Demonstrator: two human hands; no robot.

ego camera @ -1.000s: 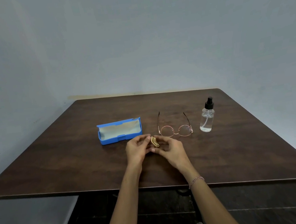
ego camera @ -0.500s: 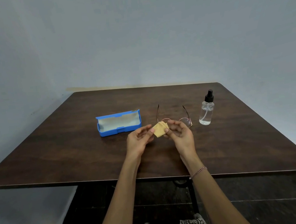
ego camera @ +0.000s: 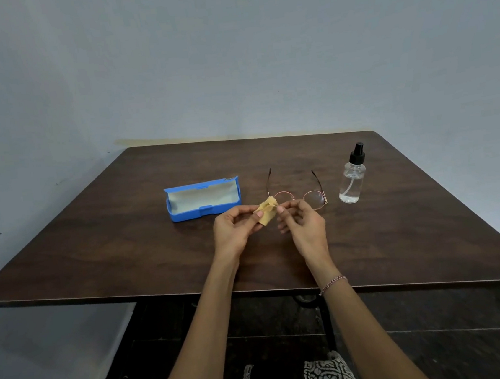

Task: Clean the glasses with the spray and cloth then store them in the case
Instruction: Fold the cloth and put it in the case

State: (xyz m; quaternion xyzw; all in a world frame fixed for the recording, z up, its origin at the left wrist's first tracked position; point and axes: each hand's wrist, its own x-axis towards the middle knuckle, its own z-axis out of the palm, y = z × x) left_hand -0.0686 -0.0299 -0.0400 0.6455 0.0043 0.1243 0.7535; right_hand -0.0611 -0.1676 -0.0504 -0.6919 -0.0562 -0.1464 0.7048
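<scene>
A small yellow cloth point(ego camera: 267, 211) hangs just above the table, pinched on its left side by my left hand point(ego camera: 236, 232) and on its right side by my right hand point(ego camera: 303, 225). Behind it the round thin-framed glasses point(ego camera: 313, 197) lie on the table with their arms unfolded and pointing away from me; the left lens is partly hidden by the cloth. The blue case point(ego camera: 202, 199) lies open to the left of the glasses, its pale lining showing. A clear spray bottle point(ego camera: 351, 180) with a black nozzle stands upright to the right of the glasses.
Everything rests on a dark wooden table point(ego camera: 126, 258) set against a grey wall. The table's front edge runs just below my forearms, and patterned fabric on my lap shows below it.
Both hands lifted the folded cloth off the table and have been spreading it apart between the fingertips. The view itself shifted a little.
</scene>
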